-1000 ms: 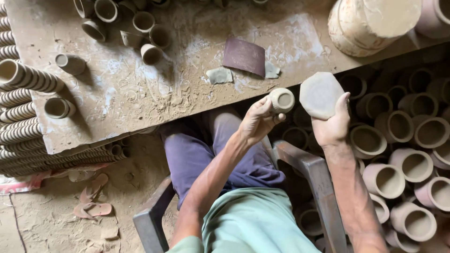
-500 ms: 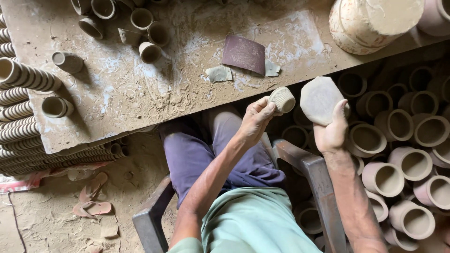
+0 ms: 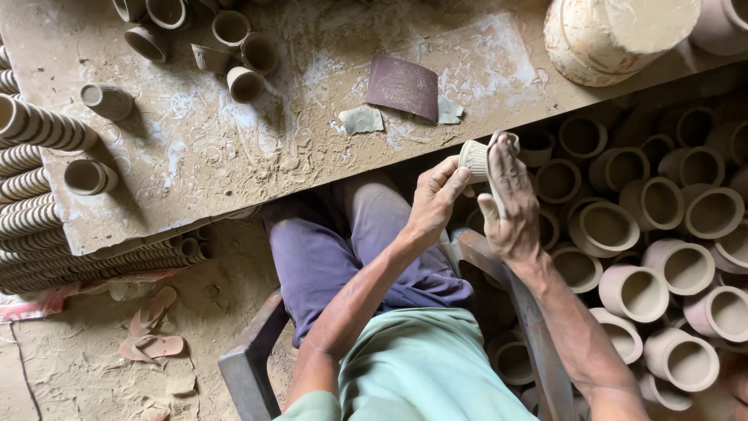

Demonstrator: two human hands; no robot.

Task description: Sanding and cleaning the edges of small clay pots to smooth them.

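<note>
My left hand (image 3: pixel 435 201) grips a small ribbed clay cup (image 3: pixel 472 159) by its side, held just off the near edge of the dusty work board (image 3: pixel 234 164). My right hand (image 3: pixel 508 204) lies over the cup's mouth and presses a pale abrasive pad (image 3: pixel 509 139) against it. The pad is mostly hidden under the fingers. Both hands meet above my lap, over purple trousers and a chair.
A maroon sandpaper sheet (image 3: pixel 403 86) and torn scraps (image 3: pixel 361 119) lie on the board, with loose small cups (image 3: pixel 245 83) at the back. Stacked cup rows (image 3: pixel 31 156) line the left. Larger clay pots (image 3: pixel 662 210) crowd the floor on the right. A big vessel (image 3: pixel 615 31) stands top right.
My right hand has swung left with the pad, from held apart beside the cup to pressed over it. The left hand keeps the cup, lifted slightly toward the board.
</note>
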